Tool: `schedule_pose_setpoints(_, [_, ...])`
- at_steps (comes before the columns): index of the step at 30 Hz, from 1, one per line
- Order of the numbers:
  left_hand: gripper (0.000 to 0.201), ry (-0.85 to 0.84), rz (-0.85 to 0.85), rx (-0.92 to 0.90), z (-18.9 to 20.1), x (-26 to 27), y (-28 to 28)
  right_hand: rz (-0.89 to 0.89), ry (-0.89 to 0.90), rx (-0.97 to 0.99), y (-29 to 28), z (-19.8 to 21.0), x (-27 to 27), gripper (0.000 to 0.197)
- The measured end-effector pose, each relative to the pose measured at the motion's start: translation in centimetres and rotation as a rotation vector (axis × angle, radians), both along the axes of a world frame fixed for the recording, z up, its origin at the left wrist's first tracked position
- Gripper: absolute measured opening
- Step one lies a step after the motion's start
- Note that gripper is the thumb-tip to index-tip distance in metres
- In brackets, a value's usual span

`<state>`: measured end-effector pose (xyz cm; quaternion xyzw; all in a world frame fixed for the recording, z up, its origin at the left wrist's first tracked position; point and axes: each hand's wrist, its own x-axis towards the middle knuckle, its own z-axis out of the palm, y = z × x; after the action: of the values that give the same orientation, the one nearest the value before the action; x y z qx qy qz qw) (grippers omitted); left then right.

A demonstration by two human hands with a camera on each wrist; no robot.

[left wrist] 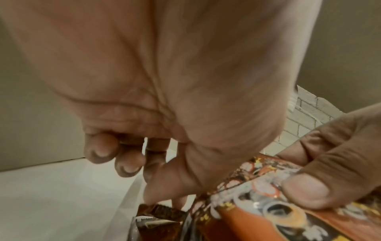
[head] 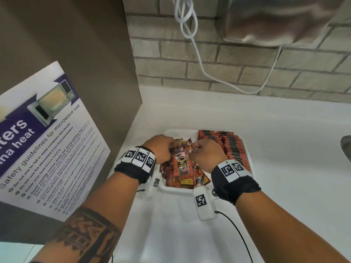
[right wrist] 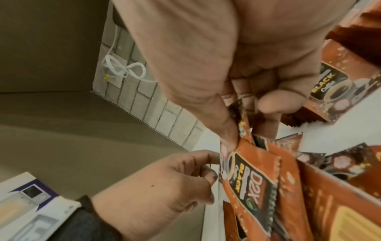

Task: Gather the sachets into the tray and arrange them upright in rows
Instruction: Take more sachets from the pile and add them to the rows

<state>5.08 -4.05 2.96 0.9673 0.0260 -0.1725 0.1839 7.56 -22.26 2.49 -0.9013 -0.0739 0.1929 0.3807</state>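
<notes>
Curling the fingers of the left hand inward over the far-left end of the white tray, with the thumb tip touching the serrated top edge of a dark brown sachet directly beneath. Showing too little to tell whether gripping that packet or only touching it. Wearing a black wrist band with square markers behind those fingers, with a microwave safety poster leaning on the brown wall well off to their left.

Reaching with both hands into a jumble of loose sachets, orange and brown, lying flat and overlapping at all angles inside the tray, just beneath and between the two sets of fingers.

Pinching the top corner of an orange sachet printed "BLACK" between thumb and forefinger of the right hand, with the fingers closing firmly on it and the remaining ones curling into the palm. Hanging that packet tilted above the pile, its left edge just beside the left fingers.

Standing on edge just to the right of the right fingers, in the tray's right part: upright rows of orange sachets, packed face to face. Resting the tray on a white counter, beyond the fingers a brick wall with a white cable dangling.
</notes>
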Motion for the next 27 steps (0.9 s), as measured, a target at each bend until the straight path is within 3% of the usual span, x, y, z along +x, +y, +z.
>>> schedule_pose_setpoints(3, [0.035,0.007,-0.007,0.048,0.0,0.0,-0.4,0.008,0.017,-0.005,-0.6,-0.4,0.0,0.049])
schedule_pose_setpoints(10, [0.04,-0.016,0.054,0.027,-0.1,0.7,-0.8,-0.001,0.004,0.067,-2.0,-0.9,0.4,0.048])
schedule_pose_setpoints(14, [0.032,-0.154,0.245,-0.315,0.6,1.3,-0.7,-0.024,-0.009,0.205,-2.7,-0.1,1.4,0.034])
schedule_pose_setpoints(17, [0.046,-0.146,0.387,-0.632,1.4,1.4,-1.1,-0.082,-0.005,0.367,-3.3,1.4,2.3,0.018])
schedule_pose_setpoints(21, [0.056,-0.028,0.61,-1.029,2.0,1.0,-2.1,-0.197,0.019,0.569,-3.8,2.7,3.5,0.042])
schedule_pose_setpoints(23, [0.05,-0.059,0.591,-0.94,1.7,1.0,-2.1,-0.177,0.028,0.541,-3.5,2.4,3.6,0.038])
schedule_pose_setpoints(25, [0.045,-0.114,0.515,-0.7,1.0,1.2,-1.7,-0.115,0.054,0.46,-2.9,1.4,3.2,0.032])
schedule_pose_setpoints(27, [0.038,-0.163,0.462,-0.497,0.2,1.3,-1.4,-0.084,0.123,0.408,-2.3,-0.2,2.6,0.054])
